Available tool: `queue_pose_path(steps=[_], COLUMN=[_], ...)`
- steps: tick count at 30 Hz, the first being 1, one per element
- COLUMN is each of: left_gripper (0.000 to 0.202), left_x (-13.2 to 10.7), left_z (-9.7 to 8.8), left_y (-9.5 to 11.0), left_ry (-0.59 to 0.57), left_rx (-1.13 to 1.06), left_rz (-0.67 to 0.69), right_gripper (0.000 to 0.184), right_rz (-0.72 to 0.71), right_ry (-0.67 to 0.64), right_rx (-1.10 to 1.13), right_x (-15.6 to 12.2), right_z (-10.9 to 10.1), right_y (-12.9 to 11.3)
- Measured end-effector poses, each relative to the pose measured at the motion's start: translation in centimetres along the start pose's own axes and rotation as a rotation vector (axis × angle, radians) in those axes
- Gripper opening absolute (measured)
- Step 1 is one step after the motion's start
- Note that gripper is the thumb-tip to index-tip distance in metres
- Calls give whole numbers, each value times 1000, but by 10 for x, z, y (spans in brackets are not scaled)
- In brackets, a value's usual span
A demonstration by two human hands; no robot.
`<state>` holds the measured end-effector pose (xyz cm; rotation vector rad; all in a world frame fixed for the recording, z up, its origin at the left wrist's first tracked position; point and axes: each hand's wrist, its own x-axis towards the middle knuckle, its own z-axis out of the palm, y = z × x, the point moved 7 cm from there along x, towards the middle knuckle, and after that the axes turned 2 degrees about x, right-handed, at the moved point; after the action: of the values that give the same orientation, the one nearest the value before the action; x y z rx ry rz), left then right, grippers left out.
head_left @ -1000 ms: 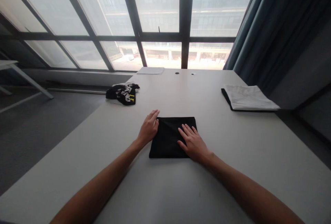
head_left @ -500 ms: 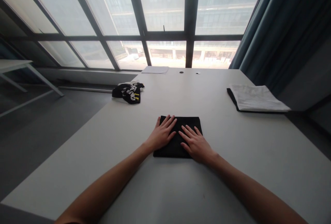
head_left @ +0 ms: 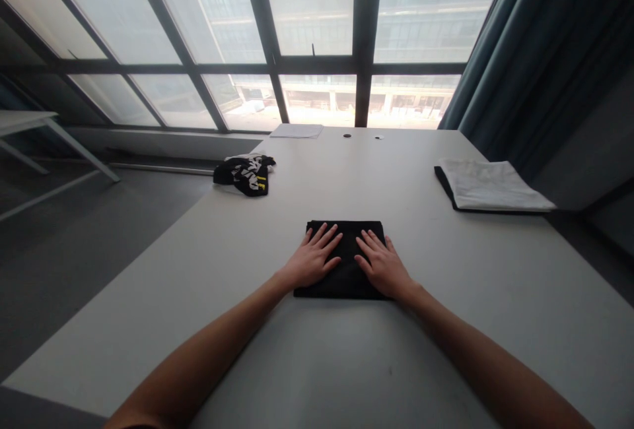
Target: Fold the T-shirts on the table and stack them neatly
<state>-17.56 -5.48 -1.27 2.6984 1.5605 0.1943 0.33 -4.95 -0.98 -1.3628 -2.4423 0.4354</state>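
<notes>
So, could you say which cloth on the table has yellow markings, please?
The crumpled cloth on the left; the flat black cloth and white-topped cloth show no yellow.

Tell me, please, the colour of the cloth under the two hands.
The cloth is plain black, best seen in the head view.

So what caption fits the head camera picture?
Left hand and right hand lie on folded black cloth on a white table.

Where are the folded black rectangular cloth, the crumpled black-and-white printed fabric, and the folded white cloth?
Folded black rectangular cloth (head_left: 347, 279), head view: its uncovered middle.
Crumpled black-and-white printed fabric (head_left: 244, 174), head view: its printed middle.
Folded white cloth (head_left: 494, 186), head view: its upper face.
</notes>
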Motion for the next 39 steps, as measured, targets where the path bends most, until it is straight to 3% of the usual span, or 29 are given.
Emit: queue_pose_path(steps=[3, 6, 11, 15, 19, 22, 26, 28, 30, 34, 39], left_gripper=[64, 63, 57, 69, 68, 67, 54, 47, 46, 63, 75], left_x=[1, 3, 2, -2, -5, -5, -3, -8, -18, -49, -64], left_z=[-2, -9, -25, -11, -1, -5, -30, -46, -55, -45, -37], left_y=[-1, 2, 33, 59, 62, 61, 40, 15, -15, -56, -47], left_ry=[-9, -38, 7, -42, -66, -57, 51, 177, 247, 115, -116], left_rx=[-10, -15, -50, -65, -61, -129, -359, -468, -600, -1046, -1534], left_rz=[-6, -3, 63, 147, 142, 148, 33, -100, -254, -588, -686], right_gripper=[53, 53, 54, 54, 54, 53, 49, 48, 48, 54, 54], right_rz=[114, 126, 119, 119, 105, 105, 152, 249, 393, 633, 749], right_ry=[13, 26, 33, 32, 42, 71, 251, 344, 320, 87, -102], right_rx=[15, 15, 4, 11, 41, 88, 316, 466, 608, 847, 1090], right_x=[7, 9, 8, 9, 9, 8, 7, 3, -2, -23, -43], right_z=[-4, -5, -3, -3, -3, -4, -25, -39, -45, -38, -28], right_y=[25, 35, 35, 35, 33, 33, 43, 56, 70, 76, 61])
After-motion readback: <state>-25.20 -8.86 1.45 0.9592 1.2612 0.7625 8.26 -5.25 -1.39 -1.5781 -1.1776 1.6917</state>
